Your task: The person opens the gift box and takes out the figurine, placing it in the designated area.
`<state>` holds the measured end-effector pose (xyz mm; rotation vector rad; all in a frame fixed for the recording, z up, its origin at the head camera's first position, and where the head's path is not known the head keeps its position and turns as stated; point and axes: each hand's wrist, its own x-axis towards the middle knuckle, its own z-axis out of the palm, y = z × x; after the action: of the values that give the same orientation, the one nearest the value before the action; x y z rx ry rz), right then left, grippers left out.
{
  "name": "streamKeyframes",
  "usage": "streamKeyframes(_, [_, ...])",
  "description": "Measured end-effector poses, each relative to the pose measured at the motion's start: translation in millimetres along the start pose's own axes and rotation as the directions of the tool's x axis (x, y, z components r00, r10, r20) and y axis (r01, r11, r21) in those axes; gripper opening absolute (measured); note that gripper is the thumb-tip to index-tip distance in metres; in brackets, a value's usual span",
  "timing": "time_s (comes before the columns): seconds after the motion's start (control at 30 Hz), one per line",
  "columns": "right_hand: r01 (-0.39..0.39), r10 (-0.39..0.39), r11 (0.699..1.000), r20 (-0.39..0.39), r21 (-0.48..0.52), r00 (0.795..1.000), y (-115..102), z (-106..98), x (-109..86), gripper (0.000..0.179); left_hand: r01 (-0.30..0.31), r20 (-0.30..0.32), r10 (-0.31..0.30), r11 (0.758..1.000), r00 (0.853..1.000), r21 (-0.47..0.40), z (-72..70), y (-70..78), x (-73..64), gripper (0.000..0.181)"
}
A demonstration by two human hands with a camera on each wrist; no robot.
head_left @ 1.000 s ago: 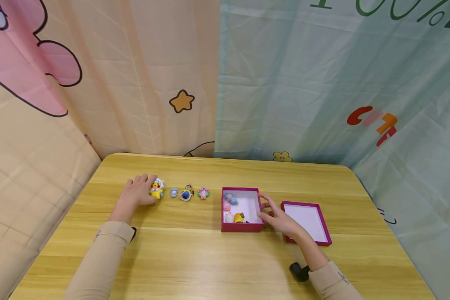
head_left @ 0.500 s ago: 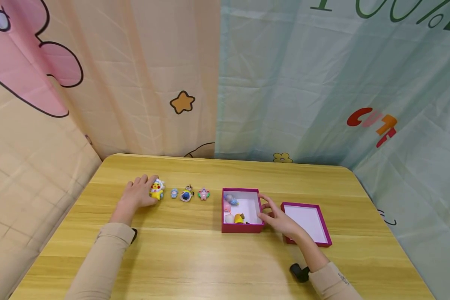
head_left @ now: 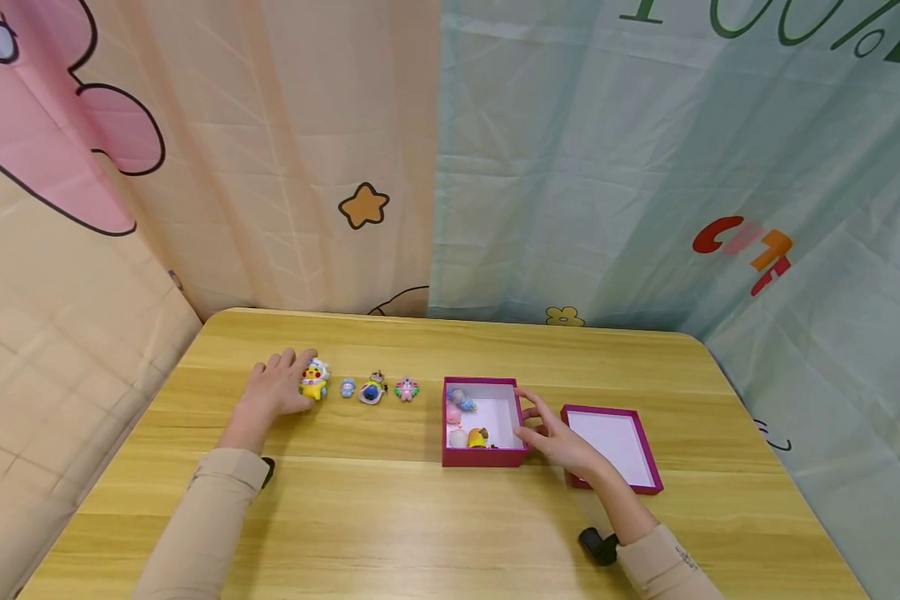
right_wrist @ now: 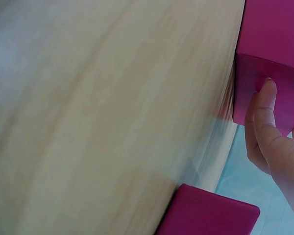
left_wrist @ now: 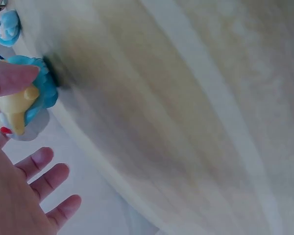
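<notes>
In the head view my left hand (head_left: 273, 387) pinches a yellow toy figurine (head_left: 314, 379) with red cheeks and a white-blue hood between thumb and index finger. The left wrist view shows the thumb on the figurine's (left_wrist: 20, 100) side and the other fingers spread away. My right hand (head_left: 558, 435) touches the right wall of an open magenta box (head_left: 483, 457); its fingers lie against that wall in the right wrist view. Inside the box are a yellow figurine (head_left: 477, 437), a pink one (head_left: 453, 412) and a bluish one (head_left: 462, 399), along its left and near sides.
Right of the left hand stand a small blue figurine (head_left: 348, 387), a figurine with a dark blue round front (head_left: 372, 389) and a pink-green one (head_left: 407, 388). The box lid (head_left: 617, 442) lies upturned under the right forearm. A curtain (head_left: 570, 167) hangs behind the wooden table (head_left: 375, 525).
</notes>
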<state>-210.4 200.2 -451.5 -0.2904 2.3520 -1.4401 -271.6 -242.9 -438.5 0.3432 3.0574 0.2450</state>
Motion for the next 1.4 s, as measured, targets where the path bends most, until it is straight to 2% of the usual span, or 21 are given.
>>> streamKeyframes(0.27, [-0.008,0.008,1.0,-0.005,-0.002,1.0,0,0,0.3,0.063,0.009,0.007,-0.009,0.999,1.0,0.031,-19.5,16.4,-3.6,0.075])
streamKeyframes(0.47, [-0.008,0.008,1.0,-0.001,-0.002,1.0,2,0,0.6,0.063,-0.062,-0.037,0.065,0.995,0.997,0.077,-33.2,40.3,-1.8,0.074])
streamKeyframes(0.6, [-0.003,0.003,1.0,0.004,-0.007,1.0,3,0,1.2,0.063,-0.126,-0.07,0.135,0.985,0.988,0.118,-36.0,62.1,1.6,0.074])
streamKeyframes(0.73, [0.003,-0.003,1.0,0.005,0.001,1.0,4,-1,1.7,0.063,-0.19,-0.094,0.208,0.967,0.974,0.171,-34.7,88.6,5.7,0.071])
streamKeyframes(0.87, [0.01,-0.01,1.0,0.005,0.006,1.0,3,-1,1.8,0.063,-0.256,-0.099,0.281,0.944,0.955,0.208,-27.2,115.3,9.9,0.064])
streamKeyframes(1.03, [0.009,-0.009,1.0,0.001,-0.001,1.0,1,-1,1.3,0.065,-0.34,-0.094,0.367,0.914,0.925,0.223,-16.0,145.5,13.1,0.056])
streamKeyframes(1.17, [0.004,-0.004,1.0,-0.006,-0.009,1.0,1,-1,1.6,0.065,-0.388,-0.091,0.417,0.891,0.904,0.236,-8.2,164.1,14.5,0.053])
streamKeyframes(1.4, [0.0,-0.001,1.0,-0.007,-0.012,1.0,2,-2,1.5,0.065,-0.452,-0.071,0.483,0.855,0.873,0.252,5.2,187.6,14.6,0.049])
